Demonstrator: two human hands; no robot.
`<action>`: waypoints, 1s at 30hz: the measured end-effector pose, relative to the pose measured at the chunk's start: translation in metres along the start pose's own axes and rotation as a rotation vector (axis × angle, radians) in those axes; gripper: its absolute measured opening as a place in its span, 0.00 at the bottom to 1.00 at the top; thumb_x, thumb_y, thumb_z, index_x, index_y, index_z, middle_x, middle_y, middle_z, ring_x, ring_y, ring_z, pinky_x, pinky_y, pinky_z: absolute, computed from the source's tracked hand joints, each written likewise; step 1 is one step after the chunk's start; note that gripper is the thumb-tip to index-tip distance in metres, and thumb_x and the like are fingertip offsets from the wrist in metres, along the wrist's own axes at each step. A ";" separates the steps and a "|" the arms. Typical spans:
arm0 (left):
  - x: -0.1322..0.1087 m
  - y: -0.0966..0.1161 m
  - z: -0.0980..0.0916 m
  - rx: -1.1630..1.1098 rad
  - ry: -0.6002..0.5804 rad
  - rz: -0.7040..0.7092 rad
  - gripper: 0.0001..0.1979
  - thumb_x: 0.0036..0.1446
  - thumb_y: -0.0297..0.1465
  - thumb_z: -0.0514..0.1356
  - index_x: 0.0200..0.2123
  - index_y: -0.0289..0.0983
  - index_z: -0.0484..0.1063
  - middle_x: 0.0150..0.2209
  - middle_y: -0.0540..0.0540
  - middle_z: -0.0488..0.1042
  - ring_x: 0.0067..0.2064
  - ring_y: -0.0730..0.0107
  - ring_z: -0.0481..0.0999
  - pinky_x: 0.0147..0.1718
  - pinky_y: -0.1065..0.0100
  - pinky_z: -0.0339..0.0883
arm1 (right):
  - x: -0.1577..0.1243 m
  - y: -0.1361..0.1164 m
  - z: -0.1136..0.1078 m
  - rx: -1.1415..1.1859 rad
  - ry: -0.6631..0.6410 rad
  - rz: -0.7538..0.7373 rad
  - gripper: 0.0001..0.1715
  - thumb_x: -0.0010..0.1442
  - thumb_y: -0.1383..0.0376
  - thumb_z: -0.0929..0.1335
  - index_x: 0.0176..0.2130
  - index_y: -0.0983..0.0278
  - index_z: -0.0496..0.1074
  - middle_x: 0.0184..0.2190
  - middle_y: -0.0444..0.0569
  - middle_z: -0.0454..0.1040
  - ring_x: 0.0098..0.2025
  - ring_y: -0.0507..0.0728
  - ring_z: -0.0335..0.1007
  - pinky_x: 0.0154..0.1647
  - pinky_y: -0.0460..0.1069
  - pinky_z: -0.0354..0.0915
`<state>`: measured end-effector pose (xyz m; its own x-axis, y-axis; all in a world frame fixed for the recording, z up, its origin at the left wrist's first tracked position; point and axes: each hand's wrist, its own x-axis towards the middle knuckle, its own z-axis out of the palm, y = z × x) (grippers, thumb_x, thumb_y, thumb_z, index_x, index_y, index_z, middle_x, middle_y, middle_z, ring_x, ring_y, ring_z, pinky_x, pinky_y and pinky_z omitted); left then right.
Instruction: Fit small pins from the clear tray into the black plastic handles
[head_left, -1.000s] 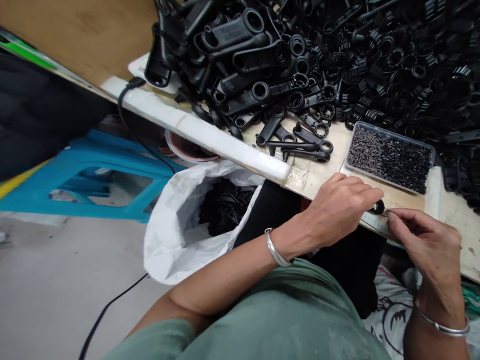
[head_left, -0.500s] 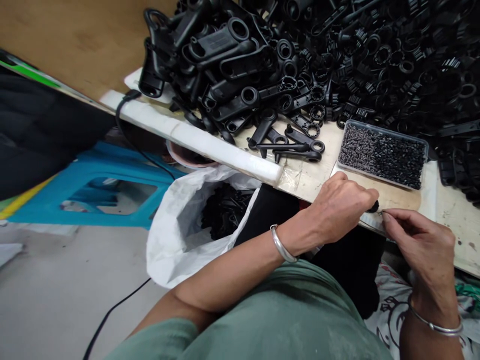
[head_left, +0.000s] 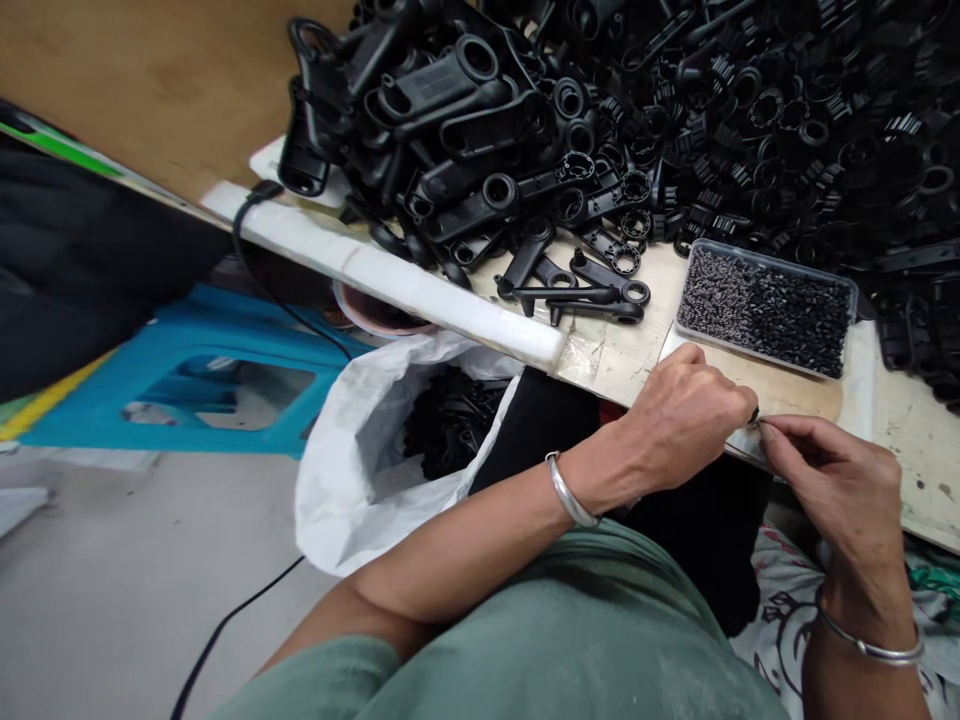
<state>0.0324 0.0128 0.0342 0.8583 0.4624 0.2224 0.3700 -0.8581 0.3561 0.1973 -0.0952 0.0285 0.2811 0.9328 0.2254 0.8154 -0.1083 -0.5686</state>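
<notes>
My left hand (head_left: 686,415) is closed, knuckles up, around a small black part (head_left: 753,414) at the near edge of the worktable (head_left: 622,350); only a sliver of the part shows past the fingers. My right hand (head_left: 832,480) is pinched on a tiny thin piece, too small to name, with its fingertips touching the black part. Both wrists wear silver bangles. Just beyond the hands sits a clear tray (head_left: 765,308) filled with small dark screws or pins.
A large heap of black plastic handles and rings (head_left: 600,110) covers the back of the table. A white bag (head_left: 390,440) holding black parts hangs below the table edge. A blue stool (head_left: 187,370) and a black cable (head_left: 225,625) are on the floor at left.
The view has shifted slightly. My left hand has closed further over the black part, so less of it shows, and the right fingertips have come closer to it.
</notes>
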 end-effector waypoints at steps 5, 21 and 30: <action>-0.001 0.001 0.003 -0.001 0.036 -0.002 0.10 0.54 0.18 0.54 0.28 0.36 0.72 0.28 0.46 0.80 0.31 0.65 0.77 0.38 0.61 0.57 | 0.000 0.000 0.000 0.009 0.000 -0.002 0.10 0.59 0.59 0.71 0.32 0.62 0.81 0.23 0.45 0.79 0.20 0.52 0.71 0.23 0.46 0.67; -0.034 -0.006 -0.001 -0.176 0.160 -0.061 0.07 0.67 0.25 0.56 0.44 0.36 0.72 0.47 0.46 0.80 0.52 0.65 0.78 0.47 0.64 0.64 | -0.006 -0.002 -0.002 -0.020 0.046 -0.050 0.09 0.60 0.61 0.71 0.33 0.62 0.80 0.23 0.43 0.79 0.20 0.50 0.71 0.25 0.45 0.68; -0.041 -0.011 0.019 -0.278 0.340 -0.072 0.06 0.65 0.24 0.58 0.42 0.36 0.75 0.40 0.48 0.82 0.44 0.66 0.82 0.43 0.66 0.71 | 0.001 -0.020 0.000 -0.193 0.043 -0.332 0.04 0.63 0.68 0.69 0.35 0.64 0.76 0.29 0.44 0.80 0.26 0.49 0.74 0.30 0.43 0.69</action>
<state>0.0003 -0.0011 0.0039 0.6512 0.6058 0.4571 0.2751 -0.7498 0.6018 0.1811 -0.0925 0.0404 0.0033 0.9132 0.4074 0.9449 0.1306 -0.3003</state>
